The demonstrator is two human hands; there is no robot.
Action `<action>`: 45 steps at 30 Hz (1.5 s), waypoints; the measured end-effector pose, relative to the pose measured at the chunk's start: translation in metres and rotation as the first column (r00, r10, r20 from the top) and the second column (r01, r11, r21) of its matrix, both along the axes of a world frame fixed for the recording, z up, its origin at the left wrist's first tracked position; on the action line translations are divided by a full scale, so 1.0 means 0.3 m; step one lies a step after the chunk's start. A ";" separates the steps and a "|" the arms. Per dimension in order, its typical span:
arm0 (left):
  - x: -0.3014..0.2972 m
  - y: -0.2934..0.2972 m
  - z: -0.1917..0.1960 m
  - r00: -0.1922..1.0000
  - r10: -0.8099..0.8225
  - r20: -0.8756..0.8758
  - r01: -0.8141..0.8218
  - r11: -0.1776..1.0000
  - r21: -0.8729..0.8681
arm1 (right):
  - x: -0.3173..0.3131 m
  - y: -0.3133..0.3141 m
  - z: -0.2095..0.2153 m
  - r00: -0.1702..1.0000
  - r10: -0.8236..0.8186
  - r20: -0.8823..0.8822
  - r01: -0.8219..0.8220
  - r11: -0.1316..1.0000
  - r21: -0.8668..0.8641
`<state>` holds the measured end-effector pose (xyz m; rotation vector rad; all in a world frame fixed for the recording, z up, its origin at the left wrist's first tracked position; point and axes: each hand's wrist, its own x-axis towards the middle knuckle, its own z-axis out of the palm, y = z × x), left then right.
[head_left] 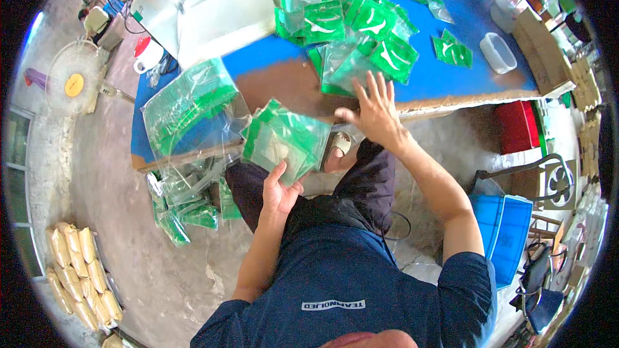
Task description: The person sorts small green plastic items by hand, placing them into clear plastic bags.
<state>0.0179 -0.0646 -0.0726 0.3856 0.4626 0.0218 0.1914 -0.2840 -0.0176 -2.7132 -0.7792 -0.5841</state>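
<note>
In my left hand (281, 192) is a small stack of green-and-clear plastic packets (288, 143), held over my lap by its near edge. The fingers are closed on it. My right hand (377, 108) is stretched out with its fingers spread, above the table's front edge. Its fingertips reach the near side of a heap of green packets (371, 16); whether they touch it I cannot tell. Left of my stack, a large clear plastic bag (213, 119) with green packets (193, 87) inside lies over the table edge.
The blue-topped table (422, 84) bears a large metal tray (225, 22) and a clear plastic container (498, 53). More bagged green packets (193, 212) lie on the floor. A fan (74, 84) stands left; a blue bin (506, 235) and red box (516, 127) are at right.
</note>
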 end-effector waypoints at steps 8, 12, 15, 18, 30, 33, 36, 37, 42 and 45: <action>-0.001 0.015 -0.040 0.991 -0.118 0.066 0.105 0.979 0.172 | -0.030 0.079 0.097 0.709 0.621 -0.336 -0.449 0.764 0.464; -0.032 0.032 -0.079 0.986 -0.142 0.088 0.130 0.982 0.136 | 0.184 0.079 0.013 0.948 0.317 0.013 -0.317 0.946 0.071; -0.072 0.035 -0.104 0.969 -0.139 0.206 0.142 0.990 0.002 | 0.087 0.118 0.077 0.941 0.315 -0.125 -0.325 0.943 -0.073; -0.109 0.023 -0.171 0.935 -0.161 0.315 0.248 0.934 -0.259 | 0.020 0.138 0.099 0.937 0.284 -0.206 -0.303 0.950 -0.072; 0.046 -0.065 0.007 0.999 0.026 0.034 -0.027 0.999 0.023 | 0.141 0.047 0.040 0.925 0.355 0.135 -0.369 0.924 0.104; 0.025 -0.052 -0.033 0.994 0.004 0.109 0.002 0.998 -0.063 | 0.051 0.033 0.028 0.920 0.384 0.081 -0.388 0.921 0.039; 0.023 -0.036 -0.066 0.999 -0.007 0.047 0.008 1.000 -0.029 | -0.060 0.086 0.082 0.817 0.523 -0.242 -0.498 0.852 0.159; 0.030 -0.051 -0.054 0.999 -0.015 0.048 0.016 0.999 -0.029 | -0.065 0.085 0.087 0.738 0.607 -0.295 -0.555 0.795 0.246; 0.009 -0.044 -0.046 0.998 0.004 0.059 -0.001 0.999 -0.045 | 0.091 0.027 0.036 0.989 0.127 0.074 -0.124 0.991 -0.039; -0.027 -0.014 -0.046 0.986 -0.060 0.156 0.072 0.995 -0.074 | -0.002 0.006 0.016 0.896 0.439 -0.071 -0.441 0.897 -0.016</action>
